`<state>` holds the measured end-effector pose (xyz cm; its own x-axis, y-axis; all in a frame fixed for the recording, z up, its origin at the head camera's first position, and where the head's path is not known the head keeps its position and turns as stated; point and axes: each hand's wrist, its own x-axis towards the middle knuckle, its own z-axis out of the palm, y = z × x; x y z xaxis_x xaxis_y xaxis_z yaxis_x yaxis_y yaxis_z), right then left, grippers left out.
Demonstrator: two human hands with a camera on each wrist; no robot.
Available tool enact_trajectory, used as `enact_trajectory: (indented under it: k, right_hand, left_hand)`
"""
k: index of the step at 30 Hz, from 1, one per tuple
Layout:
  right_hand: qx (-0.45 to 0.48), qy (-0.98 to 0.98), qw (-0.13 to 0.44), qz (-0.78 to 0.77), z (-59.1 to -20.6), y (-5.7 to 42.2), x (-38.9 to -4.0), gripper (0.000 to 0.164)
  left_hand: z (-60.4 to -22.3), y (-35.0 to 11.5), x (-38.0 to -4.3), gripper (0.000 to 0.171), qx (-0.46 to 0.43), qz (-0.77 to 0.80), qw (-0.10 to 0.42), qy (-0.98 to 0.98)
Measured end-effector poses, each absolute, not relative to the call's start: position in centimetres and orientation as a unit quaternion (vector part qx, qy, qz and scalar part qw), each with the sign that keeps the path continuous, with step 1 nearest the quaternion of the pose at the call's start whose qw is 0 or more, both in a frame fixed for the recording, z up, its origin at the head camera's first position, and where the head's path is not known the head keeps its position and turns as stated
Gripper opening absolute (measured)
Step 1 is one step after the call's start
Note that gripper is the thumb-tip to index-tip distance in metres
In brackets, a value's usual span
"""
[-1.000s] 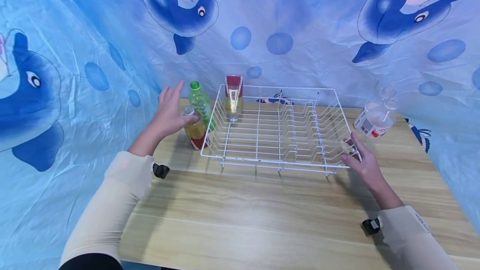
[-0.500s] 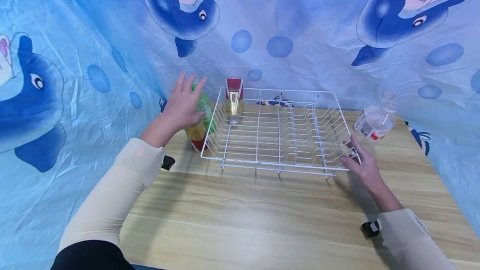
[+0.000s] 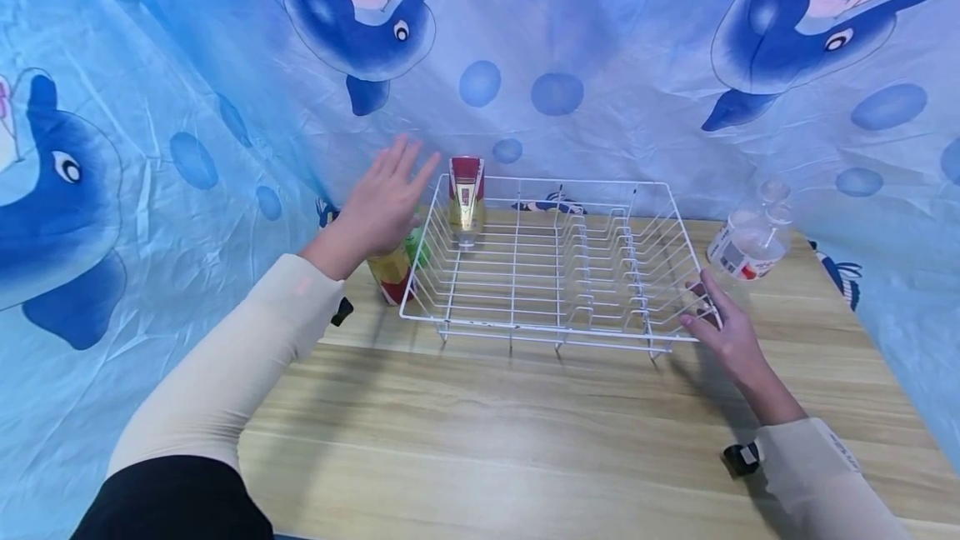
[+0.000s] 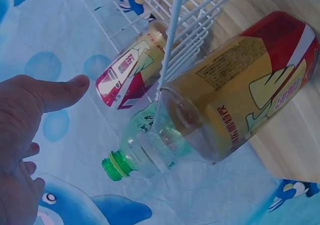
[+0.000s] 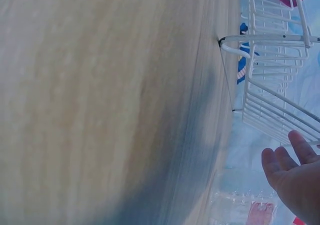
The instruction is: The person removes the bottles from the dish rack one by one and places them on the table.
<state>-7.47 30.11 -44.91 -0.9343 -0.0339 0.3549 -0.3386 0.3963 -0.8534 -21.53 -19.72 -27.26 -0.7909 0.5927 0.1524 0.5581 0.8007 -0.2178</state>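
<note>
My left hand (image 3: 382, 207) hovers with spread fingers over two bottles left of the white wire dish rack (image 3: 536, 326). Nothing is held in it. A brown-and-red labelled bottle (image 4: 245, 85) stands nearest, its top partly hidden by the hand in the head view. Behind it is a green bottle (image 4: 150, 140) with a green neck, mostly covered from above. Another red-and-gold labelled bottle (image 3: 467, 198) leans cap-down in the rack's back left corner. My right hand (image 3: 731, 336) grips the rack's right rim near the front corner, thumb on the inner side.
Two clear bottles (image 3: 750, 244) with white labels stand close together to the right of the rack. The wooden table (image 3: 480, 432) extends in front of it. A blue dolphin-print sheet (image 3: 600, 15) hangs behind and at the sides.
My left hand has moved right and farther back, from beside the brown-and-red bottle to above the green one. My right hand and the dish rack stay in place.
</note>
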Motion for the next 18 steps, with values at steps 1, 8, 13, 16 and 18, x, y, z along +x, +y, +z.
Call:
enact_trajectory:
  k: [1, 8, 13, 16, 18]
  right_hand:
    - [0.115, -0.821, 0.142, 0.541, -44.9, 30.1, -7.5, 0.078]
    - [0.137, -0.801, 0.154, 0.563, -44.9, 30.3, -7.7, 0.078]
    - [0.141, -0.791, 0.148, 0.576, -44.9, 30.3, -7.9, 0.079]
    - [0.14, -0.793, 0.143, 0.575, -45.0, 30.3, -7.8, 0.08]
    - [0.137, -0.796, 0.142, 0.572, -45.2, 30.3, -7.6, 0.08]
  left_hand:
    - [-27.3, -19.6, -21.6, 0.097, -0.314, 0.085, 0.112, -0.939]
    - [-26.6, -18.7, -22.1, 0.084, -0.361, 0.142, 0.146, -0.91]
    - [-26.2, -17.8, -22.5, 0.082, -0.381, 0.212, 0.161, -0.885]
    - [-26.1, -17.2, -22.9, 0.088, -0.395, 0.246, 0.174, -0.868]
    - [-26.1, -16.9, -23.4, 0.086, -0.407, 0.259, 0.184, -0.856]
